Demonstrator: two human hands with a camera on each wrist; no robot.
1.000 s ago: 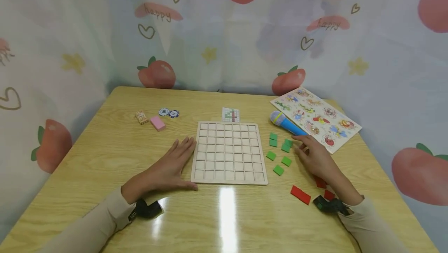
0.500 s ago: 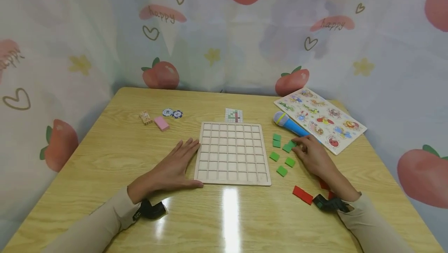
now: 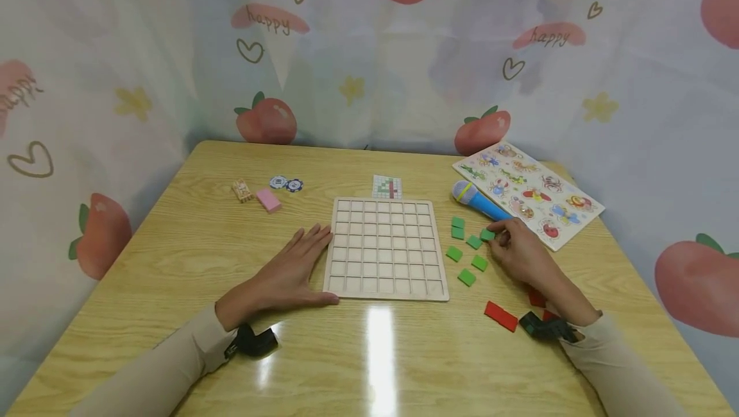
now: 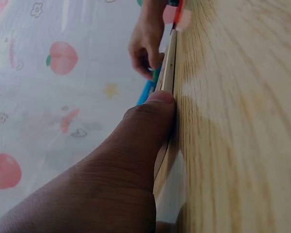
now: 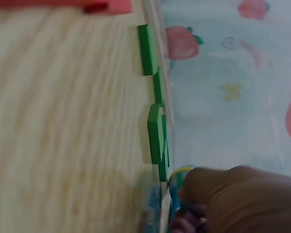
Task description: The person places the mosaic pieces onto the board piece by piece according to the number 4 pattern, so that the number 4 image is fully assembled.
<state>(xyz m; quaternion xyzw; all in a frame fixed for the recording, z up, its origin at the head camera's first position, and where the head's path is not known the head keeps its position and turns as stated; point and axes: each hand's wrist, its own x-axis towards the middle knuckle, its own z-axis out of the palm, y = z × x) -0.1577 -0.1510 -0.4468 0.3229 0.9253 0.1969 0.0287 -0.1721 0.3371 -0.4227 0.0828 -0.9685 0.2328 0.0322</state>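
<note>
L hand [image 3: 283, 276] w/ straight fingers touches left edge of pale gridded board [image 3: 385, 250]; R hand [image 3: 524, 255] pinches flat sq green tile [image 3: 487, 235] at right.

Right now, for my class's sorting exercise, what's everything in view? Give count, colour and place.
Square gridded wooden board: 1, pale, mid-table
Square green tiles: 7, green, right of the board, one pinched
Flat red pieces: count unclear, red, near right wrist, partly hidden
Gridded card: 1, white, green and red, behind board
Blue microphone: 1, grey head, behind tiles
Bug-picture panel: 1, white, multicoloured, far right
Round chips: 2, blue-white, far left
Pink block: 1, pink, far left
Patterned block: 1, tan, beside pink block
Wooden table: 1, yellowish, underneath
Peach-print backdrop: pale, behind table
Sleeves: 2, beige
Wrist devices: 2, black
Left hand: 1, bare, touching board's left edge
Right hand: 1, bare, pinching tile
</note>
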